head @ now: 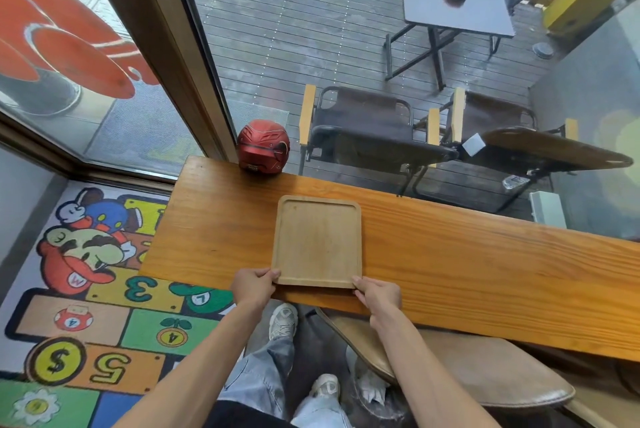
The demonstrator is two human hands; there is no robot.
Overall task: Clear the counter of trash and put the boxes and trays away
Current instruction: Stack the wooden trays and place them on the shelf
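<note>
A pale wooden tray (317, 240) with a raised rim lies on the orange wooden counter (450, 268), its near edge close to the counter's front edge. My left hand (254, 285) grips the tray's near left corner, thumb on top. At the near right corner my right hand (375, 296) grips the tray the same way. Nothing lies in the tray.
A red helmet (264, 146) sits at the counter's far left edge against the window. A brown stool seat (460, 365) stands under the counter to my right. A cartoon floor mat (93, 289) covers the floor on the left. Beyond the glass are chairs and a grey table.
</note>
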